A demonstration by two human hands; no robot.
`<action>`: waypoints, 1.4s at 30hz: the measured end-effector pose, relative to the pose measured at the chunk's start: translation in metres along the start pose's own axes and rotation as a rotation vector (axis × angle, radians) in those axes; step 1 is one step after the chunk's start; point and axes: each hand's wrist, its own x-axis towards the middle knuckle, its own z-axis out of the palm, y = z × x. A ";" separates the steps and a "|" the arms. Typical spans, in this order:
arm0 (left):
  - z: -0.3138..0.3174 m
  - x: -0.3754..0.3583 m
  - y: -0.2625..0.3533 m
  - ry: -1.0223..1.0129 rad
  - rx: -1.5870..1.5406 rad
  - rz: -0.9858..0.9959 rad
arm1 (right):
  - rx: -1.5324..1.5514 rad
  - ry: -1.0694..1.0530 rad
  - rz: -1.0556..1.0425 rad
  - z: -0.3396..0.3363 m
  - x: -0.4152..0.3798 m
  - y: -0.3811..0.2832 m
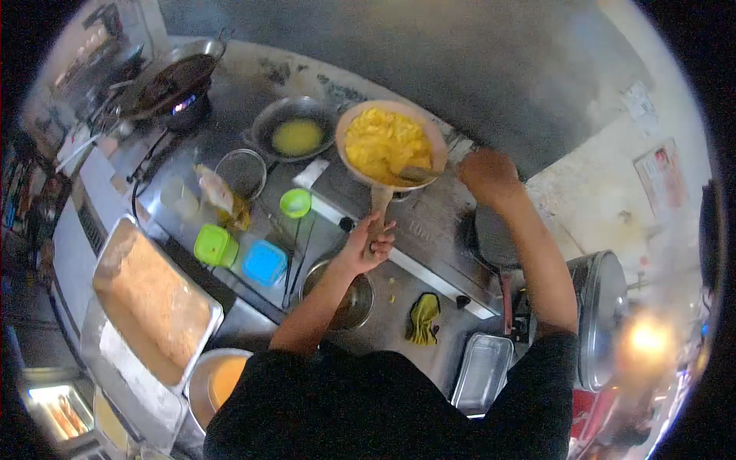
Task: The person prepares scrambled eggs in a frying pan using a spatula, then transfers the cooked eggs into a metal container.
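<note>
My left hand (373, 244) is wrapped around the handle of a light-coloured frying pan (343, 153) on the stove. Yellow scrambled egg (383, 142) fills much of the pan. A spatula (416, 174) lies in the egg at the pan's right edge. My right hand (488, 176) is closed just right of the pan, at the spatula's handle end; its fingers are mostly hidden from above. Left of the pan, a dark wok (264, 126) contains yellow liquid (297, 138).
A green cup (295, 202), a green tub (215, 245) and a blue-lidded tub (265, 262) stand left. A tray of breadcrumb-like powder (157, 299) is lower left. A striped cloth (423, 318), metal tray (483, 372), dark pan (494, 234) and large pot (602, 322) are at right.
</note>
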 end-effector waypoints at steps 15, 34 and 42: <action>-0.001 0.007 -0.007 0.059 -0.003 0.061 | 0.049 0.084 -0.083 -0.024 0.007 -0.006; 0.004 0.011 -0.013 0.295 0.204 0.154 | 0.202 -0.519 0.036 -0.056 0.056 0.060; 0.012 0.013 -0.019 0.386 0.225 0.183 | -0.200 -0.094 -0.017 0.080 0.076 0.051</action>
